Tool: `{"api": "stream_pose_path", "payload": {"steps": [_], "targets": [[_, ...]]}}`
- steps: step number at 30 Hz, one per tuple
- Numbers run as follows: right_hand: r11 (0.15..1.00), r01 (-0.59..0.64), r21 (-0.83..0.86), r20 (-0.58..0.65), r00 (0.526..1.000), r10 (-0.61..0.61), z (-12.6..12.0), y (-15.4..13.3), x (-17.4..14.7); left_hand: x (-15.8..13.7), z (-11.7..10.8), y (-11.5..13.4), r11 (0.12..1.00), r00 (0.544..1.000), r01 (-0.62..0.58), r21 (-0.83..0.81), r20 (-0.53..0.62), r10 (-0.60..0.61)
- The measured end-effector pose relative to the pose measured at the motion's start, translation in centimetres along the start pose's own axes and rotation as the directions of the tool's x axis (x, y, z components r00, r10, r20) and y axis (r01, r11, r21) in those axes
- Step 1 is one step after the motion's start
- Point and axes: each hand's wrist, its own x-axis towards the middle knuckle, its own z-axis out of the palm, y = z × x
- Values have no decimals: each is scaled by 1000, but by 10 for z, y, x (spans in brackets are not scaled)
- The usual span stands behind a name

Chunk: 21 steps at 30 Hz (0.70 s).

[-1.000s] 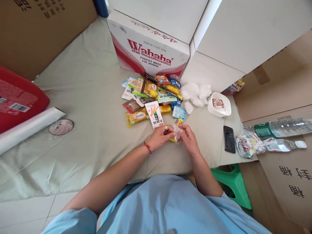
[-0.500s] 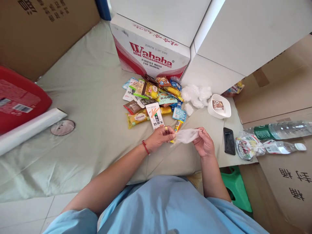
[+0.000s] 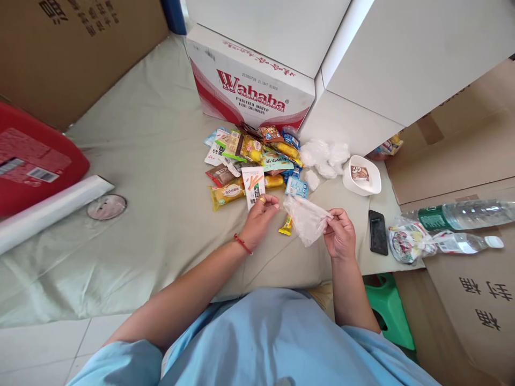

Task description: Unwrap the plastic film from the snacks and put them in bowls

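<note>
A thin, clear plastic bag [image 3: 306,220] hangs spread from my right hand [image 3: 340,231], whose thumb and fingers pinch its right edge. My left hand [image 3: 259,222], wearing a ring and a red bracelet, is free of the bag. Its fingers are bent, with the tips slightly apart and nothing visible between them. That hand lies over the lower end of a white snack packet [image 3: 254,183]; whether it presses on it is unclear. Under the bag's left side, a small yellow stick packet [image 3: 286,225] rests on the cloth. A heap of wrapped snacks [image 3: 251,150] lies beyond my hands.
Crumpled clear bags [image 3: 325,156] lie beside a white bowl [image 3: 376,179] with a packet inside. A phone [image 3: 377,232] and plastic bottles [image 3: 462,215] are on the right. Behind stands a Wahaha carton [image 3: 249,86]. A white roll [image 3: 52,212] and red container [image 3: 40,155] are at left.
My left hand has let go of the plastic bag and moved up and left toward the white packet. The bag now hangs wider from my right hand. The white packet has turned slightly.
</note>
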Motion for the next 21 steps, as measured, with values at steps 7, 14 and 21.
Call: {"api": "stream_pose_path", "payload": {"steps": [7,14,21], "targets": [[994,107,-23,-18,994,-108,5,-9,-11,-32,23,3,983,965,181,25,187,-182],[987,-123,-106,67,989,130,-20,16,-18,-44,27,-16,922,923,352,-163,227,-312],[937,114,-330,124,989,-76,-25,6,-35,-59,26,-21,980,963,151,133,203,-176]]}}
